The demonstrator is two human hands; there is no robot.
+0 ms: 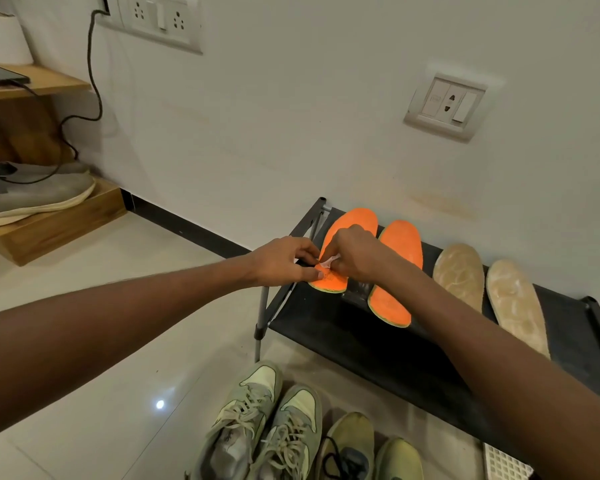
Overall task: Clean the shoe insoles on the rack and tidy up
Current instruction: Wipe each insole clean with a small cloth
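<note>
1. A small white scrap point(328, 263), perhaps a wipe or a sachet, is pinched between the left hand point(284, 259) and the right hand point(352, 252), fingers of both curled onto it; what it is cannot be told.
2. The scrap is held just above the heel end of the left orange insole point(343, 233), which lies on the black rack point(378, 341) by the wall.
3. A second orange insole point(395, 275) is laid just beside the first, and two beige insoles point(459, 271) point(516, 306) are set farther right on the same shelf.
4. A whitish bloom is seen on the beige pair; these appear not yet cleaned.
5. No orange insole is shown plainly wiped, so the cleaning is judged barely begun, perhaps at the stage of readying the wipe.
6. Two pairs of shoes point(257, 420) point(371, 448) are left on the floor before the rack; returning insoles and tidying are judged still to be done.
</note>
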